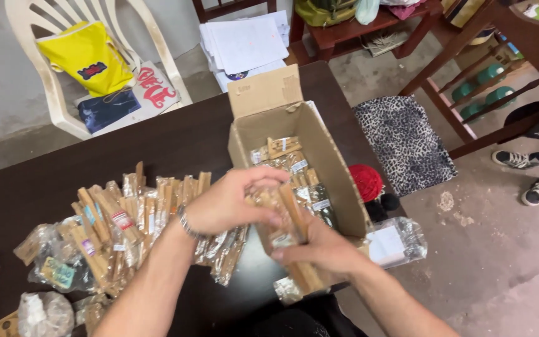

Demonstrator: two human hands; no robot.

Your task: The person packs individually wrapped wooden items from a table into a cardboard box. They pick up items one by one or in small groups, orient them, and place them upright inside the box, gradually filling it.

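Over the near end of an open cardboard box point(319, 156) on the dark bench point(176, 143), a bundle of cellophane-wrapped wooden sticks point(288, 212) is held between both hands. The left hand point(232, 203) is curled over its top, the right hand point(319, 249) closed beneath it. A slip is judged possible: the glossy wrappers could slide and packets spill past the box rim. The heap of wrapped stick packets point(126, 218) alongside could be nudged by the left forearm.

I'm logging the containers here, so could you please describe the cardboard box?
The cardboard box is plain brown, open-topped, one flap raised at its far end. It stands on the dark table near the right edge, partly filled with clear-wrapped wooden stick packets. Both hands, left hand and right hand, hold packets over its near end.
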